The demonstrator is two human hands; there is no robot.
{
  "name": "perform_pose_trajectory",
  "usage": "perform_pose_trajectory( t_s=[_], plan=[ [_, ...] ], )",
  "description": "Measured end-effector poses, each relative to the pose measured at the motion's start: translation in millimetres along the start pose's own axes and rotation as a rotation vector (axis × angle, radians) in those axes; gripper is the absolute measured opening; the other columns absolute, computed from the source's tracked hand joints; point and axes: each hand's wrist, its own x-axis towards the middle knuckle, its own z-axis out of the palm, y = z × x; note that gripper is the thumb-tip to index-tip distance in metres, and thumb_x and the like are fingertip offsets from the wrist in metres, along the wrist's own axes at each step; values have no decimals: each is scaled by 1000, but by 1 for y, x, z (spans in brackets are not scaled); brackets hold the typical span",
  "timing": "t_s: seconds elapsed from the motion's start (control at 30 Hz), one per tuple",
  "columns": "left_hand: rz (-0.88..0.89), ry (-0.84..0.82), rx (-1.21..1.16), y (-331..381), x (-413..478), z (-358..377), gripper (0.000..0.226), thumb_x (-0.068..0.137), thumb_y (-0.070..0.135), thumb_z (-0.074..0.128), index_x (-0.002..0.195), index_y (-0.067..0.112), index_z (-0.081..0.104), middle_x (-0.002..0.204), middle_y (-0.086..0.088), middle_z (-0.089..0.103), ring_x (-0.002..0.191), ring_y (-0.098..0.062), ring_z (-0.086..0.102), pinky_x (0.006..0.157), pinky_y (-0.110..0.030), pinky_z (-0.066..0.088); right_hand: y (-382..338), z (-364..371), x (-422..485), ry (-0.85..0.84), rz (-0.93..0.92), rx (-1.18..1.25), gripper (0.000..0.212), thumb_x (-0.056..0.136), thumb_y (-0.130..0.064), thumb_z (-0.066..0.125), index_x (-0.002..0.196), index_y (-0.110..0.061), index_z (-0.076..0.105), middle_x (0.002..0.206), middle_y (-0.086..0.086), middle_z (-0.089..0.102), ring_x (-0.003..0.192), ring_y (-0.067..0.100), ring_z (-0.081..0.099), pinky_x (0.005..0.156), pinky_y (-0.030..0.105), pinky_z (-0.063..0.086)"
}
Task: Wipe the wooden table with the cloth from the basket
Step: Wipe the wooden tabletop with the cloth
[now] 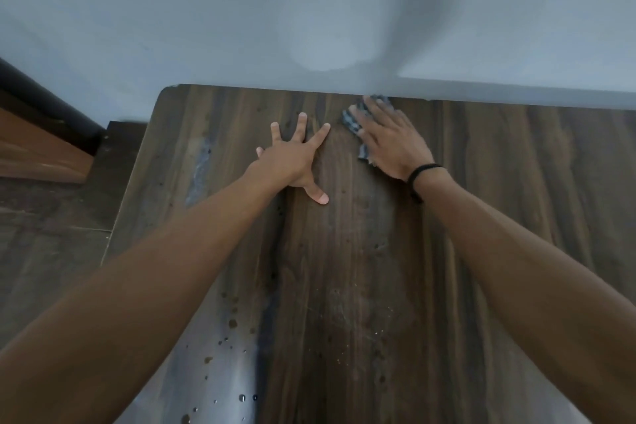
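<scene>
Grey-blue cloth (354, 122) is looking soft, light and limp; I judge it best pressed flat under the palm, not pinched; it is lying at the tabletop's (516, 182) far edge by the wall, under the flat-fingered right hand (389, 143); the left hand (292, 162) is resting splayed, empty, just left.

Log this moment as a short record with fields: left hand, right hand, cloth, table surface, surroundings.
left hand: fingers spread, flat on the wooden table, holding nothing
right hand: flat fingers press the cloth down near the table's far edge; black wristband on the wrist
cloth: grey, bunched, mostly hidden under the right hand
table surface: dark wood, with water droplets and wet streaks toward the near left
surroundings: pale wall directly behind the table
basket: not in view
</scene>
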Motion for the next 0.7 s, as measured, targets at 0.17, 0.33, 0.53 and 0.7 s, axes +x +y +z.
perform_pose_trajectory(
  t_s=[0.17,0.33,0.53,0.7],
  plan=[
    [6,-7,-13,0,1,-1,145,57,59,88,149,47,-24,157,6,-39,143,-50,-24,109,-76,12,-7,5,-10,97,230,10,54,108,-34,25,160,-27,15,168,3,2,154,23,-1,125,47,2],
    [12,-6,-7,-1,0,-1,143,59,59,87,150,46,-24,157,5,-39,143,-51,-25,109,-76,11,13,4,-44,114,242,28,52,108,-36,25,159,-31,14,168,0,2,154,21,0,125,46,3],
    [22,4,-8,-2,0,0,144,59,58,87,151,46,-23,157,4,-38,142,-51,-25,109,-75,11,6,15,-81,92,115,-29,52,108,-37,26,159,-33,14,167,-1,3,154,19,0,125,44,2],
    [32,-2,-11,-2,-1,0,143,59,58,87,151,45,-23,157,4,-38,143,-51,-25,109,-75,10,-11,23,-80,69,114,-51,55,107,-39,25,160,-31,11,167,-1,-1,154,21,-4,123,41,-1]
  ],
)
